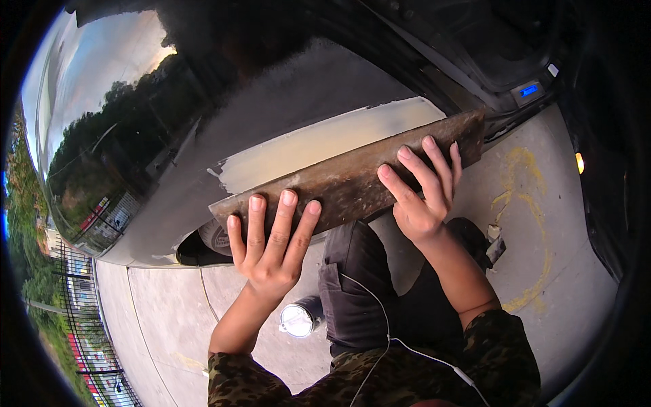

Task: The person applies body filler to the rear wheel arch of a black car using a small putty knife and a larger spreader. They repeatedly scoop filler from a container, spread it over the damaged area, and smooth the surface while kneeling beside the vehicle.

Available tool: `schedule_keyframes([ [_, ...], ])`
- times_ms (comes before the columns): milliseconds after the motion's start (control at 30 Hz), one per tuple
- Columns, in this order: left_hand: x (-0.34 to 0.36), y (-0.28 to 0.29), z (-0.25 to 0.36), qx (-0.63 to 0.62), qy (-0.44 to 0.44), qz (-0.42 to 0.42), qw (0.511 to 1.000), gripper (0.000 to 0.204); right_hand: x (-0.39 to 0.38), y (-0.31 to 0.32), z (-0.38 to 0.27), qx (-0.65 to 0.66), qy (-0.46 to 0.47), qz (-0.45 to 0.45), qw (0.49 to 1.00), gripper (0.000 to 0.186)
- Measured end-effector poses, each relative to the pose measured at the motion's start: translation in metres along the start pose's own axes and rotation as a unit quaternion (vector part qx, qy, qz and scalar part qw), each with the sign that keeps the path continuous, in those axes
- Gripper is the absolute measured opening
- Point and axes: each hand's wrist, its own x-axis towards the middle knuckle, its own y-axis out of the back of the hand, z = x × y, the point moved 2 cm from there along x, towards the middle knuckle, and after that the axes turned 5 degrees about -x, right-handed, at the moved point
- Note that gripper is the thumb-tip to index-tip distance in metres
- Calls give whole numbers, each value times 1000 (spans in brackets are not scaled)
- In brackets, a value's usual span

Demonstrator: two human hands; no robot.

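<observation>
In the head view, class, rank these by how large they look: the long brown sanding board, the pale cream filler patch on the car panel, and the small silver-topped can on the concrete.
1. Long brown sanding board
2. Pale cream filler patch, partly hidden behind it, so close
3. Silver-topped can

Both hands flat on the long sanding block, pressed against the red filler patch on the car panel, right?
Not quite: the head view shows the filler patch is pale cream, not red. Left hand and right hand lie flat on the long sanding block against the car panel.
</observation>
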Motion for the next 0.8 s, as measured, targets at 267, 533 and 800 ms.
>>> schedule_keyframes([
  [267,-6,-7,12,-34,18,-10,999,38,-22,-12,5,4,-12,43,999,26],
  [533,-10,24,29,-122,5,-36,992,51,-25,28,-9,-18,-15,-11,1000,29],
  [800,28,59,-4,-41,-3,-19,999,53,41,40,-18,-50,8,21,998,30],
])
